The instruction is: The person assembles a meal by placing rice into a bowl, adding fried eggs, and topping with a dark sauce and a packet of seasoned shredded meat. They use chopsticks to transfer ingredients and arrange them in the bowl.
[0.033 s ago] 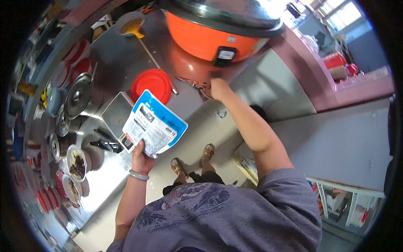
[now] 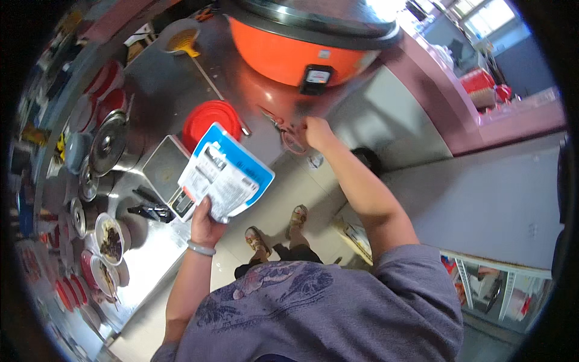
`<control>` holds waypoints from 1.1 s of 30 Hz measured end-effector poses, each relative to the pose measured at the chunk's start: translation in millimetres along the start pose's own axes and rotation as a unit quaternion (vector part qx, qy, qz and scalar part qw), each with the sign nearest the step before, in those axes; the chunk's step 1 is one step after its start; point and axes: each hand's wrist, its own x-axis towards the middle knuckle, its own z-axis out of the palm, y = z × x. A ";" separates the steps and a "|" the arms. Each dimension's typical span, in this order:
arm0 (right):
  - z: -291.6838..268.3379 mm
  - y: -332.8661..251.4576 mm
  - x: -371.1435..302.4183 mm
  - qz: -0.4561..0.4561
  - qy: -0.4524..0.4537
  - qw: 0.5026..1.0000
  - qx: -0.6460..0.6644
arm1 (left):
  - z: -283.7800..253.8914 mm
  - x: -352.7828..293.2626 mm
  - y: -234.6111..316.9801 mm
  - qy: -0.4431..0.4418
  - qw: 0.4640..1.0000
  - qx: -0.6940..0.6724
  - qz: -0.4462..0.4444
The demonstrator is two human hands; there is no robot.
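My left hand (image 2: pixel 206 229) grips the lower edge of a blue and white pouch (image 2: pixel 226 181), its thumb on the printed face. The pouch is tilted up, in front of a round red lid (image 2: pixel 211 122) and a small flat-topped scale-like device (image 2: pixel 166 166). My right hand (image 2: pixel 316 133) is closed at the handles of a pair of scissors (image 2: pixel 291 137) by the counter's edge. The blades point away to the left. How the fingers sit on the handles is partly hidden.
A large orange cooker (image 2: pixel 277 54) with a dark lid stands at the far side. A long-handled yellow strainer (image 2: pixel 184 42) lies left of it. Lidded metal pots (image 2: pixel 108 145) and bowls of food (image 2: pixel 111 239) line the left. A white cabinet top (image 2: pixel 482 205) is at right.
The scissors' handles have swung toward me along with my right hand. The pouch has shifted slightly right in my left hand's hold. The whole view has moved a little.
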 end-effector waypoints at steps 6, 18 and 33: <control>82.6 11.8 -60.0 -0.005 0.126 0.868 0.481 | 87.9 138.1 -59.2 -0.044 0.993 0.095 -0.056; 62.1 99.0 -192.2 0.194 0.161 0.555 0.793 | 47.8 103.9 -46.5 -0.066 0.979 0.182 -0.066; 215.8 140.4 -316.7 0.307 -0.274 0.392 0.823 | -87.5 -45.8 -159.1 0.241 0.929 0.144 -0.243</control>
